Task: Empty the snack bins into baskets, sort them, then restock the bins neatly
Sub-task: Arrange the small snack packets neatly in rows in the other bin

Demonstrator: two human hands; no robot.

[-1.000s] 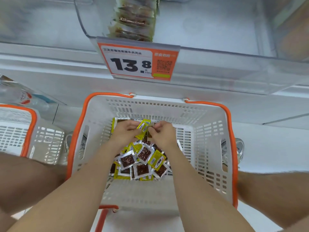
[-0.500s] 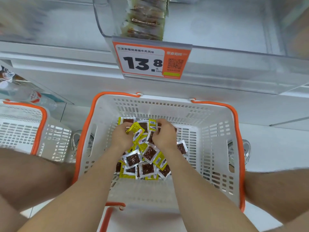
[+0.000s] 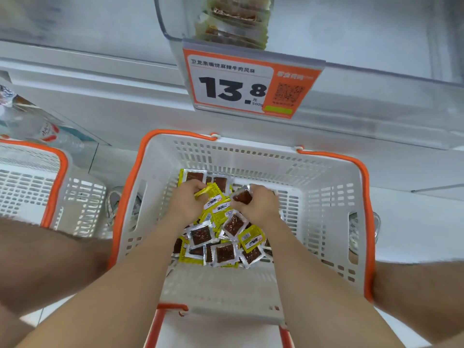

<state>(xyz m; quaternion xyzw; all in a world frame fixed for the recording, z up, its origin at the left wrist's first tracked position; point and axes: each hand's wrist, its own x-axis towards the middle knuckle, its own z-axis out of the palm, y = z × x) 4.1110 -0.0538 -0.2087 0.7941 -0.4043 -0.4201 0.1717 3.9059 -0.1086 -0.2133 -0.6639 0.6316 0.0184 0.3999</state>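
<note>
A white basket with an orange rim (image 3: 326, 187) stands on the floor below me. Several small yellow and clear snack packets (image 3: 226, 249) lie heaped in its middle. My left hand (image 3: 187, 199) reaches into the heap and grips yellow packets (image 3: 212, 194). Beside it, my right hand (image 3: 258, 204) pinches a clear packet of brown snack (image 3: 242, 197). Above, a clear snack bin (image 3: 175, 28) on the shelf holds a short stack of the same packets (image 3: 236, 23).
An orange price tag reading 13.8 (image 3: 246, 84) hangs on the bin's front. A second white and orange basket (image 3: 52, 177) stands at the left. Water bottles (image 3: 27, 124) lie on a lower shelf at the far left. My knees flank the basket.
Both hands stay in the heap, now lower among the packets, with different packets between the fingers. The camera has leaned closer and shifted a little to the left.
</note>
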